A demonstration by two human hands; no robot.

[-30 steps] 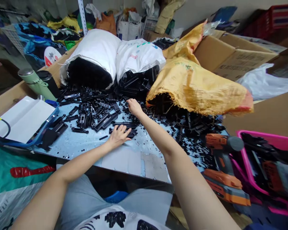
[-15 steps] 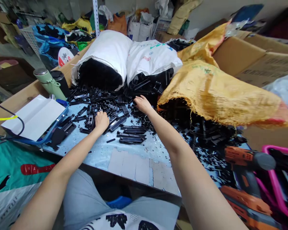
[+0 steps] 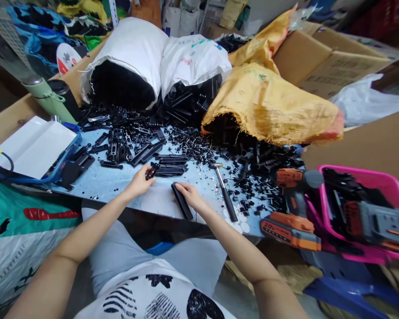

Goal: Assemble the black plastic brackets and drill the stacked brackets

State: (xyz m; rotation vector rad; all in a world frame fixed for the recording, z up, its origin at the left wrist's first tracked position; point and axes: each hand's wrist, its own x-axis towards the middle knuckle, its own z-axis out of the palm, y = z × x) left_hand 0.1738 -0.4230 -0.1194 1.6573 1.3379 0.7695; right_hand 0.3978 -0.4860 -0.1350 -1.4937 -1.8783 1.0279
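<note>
My right hand (image 3: 190, 195) is closed on the upper end of a long black plastic handle-like piece (image 3: 182, 204), which slants over the table's front edge. To its left, my left hand (image 3: 139, 181) pinches a small black part (image 3: 150, 173) between thumb and fingers; its exact shape is partly hidden. Just beyond both hands lies a short stack of similar long black pieces (image 3: 170, 170). Further back on the light blue table (image 3: 119, 181) spreads a heap of black slotted plastic parts (image 3: 118, 144), with small pins (image 3: 193, 144) scattered to its right.
A hammer (image 3: 224, 190) lies right of my hands, and an orange cordless drill (image 3: 291, 208) stands past it. Open white sacks (image 3: 129, 48) and a yellow sack (image 3: 266, 106) spill parts at the back. On the left are a blue tray (image 3: 61, 161) and a green bottle (image 3: 48, 97).
Both hands have come back from the heaps toward the front edge. The right hand now has a long black piece and the left a small black part. The camera view has shifted.
</note>
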